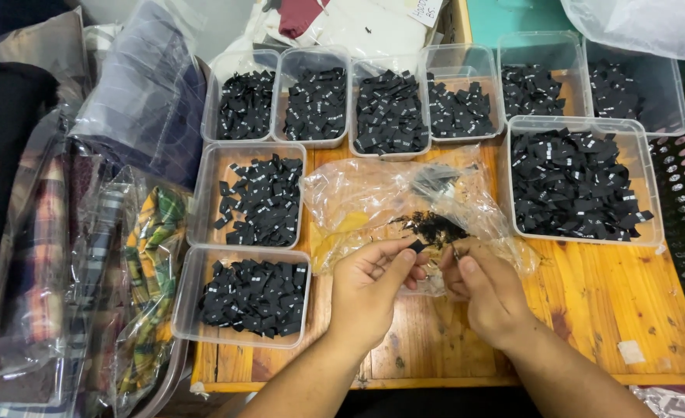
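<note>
Head view: my left hand (369,282) has its fingers clamped on 1 black label (417,245) above the desk (590,286), beside the bag (404,201). Right hand (485,290) fingers pinch together; contents unclear. I judge sorting underway; next needs a matching tub (203,201).

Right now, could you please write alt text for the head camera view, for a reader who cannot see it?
Two bare hands meet over a wooden table: the left hand pinches a small black label, and the right hand touches a crumpled clear plastic bag of more labels. Clear plastic tubs of black labels surround them, with bagged plaid fabric at left.
</note>
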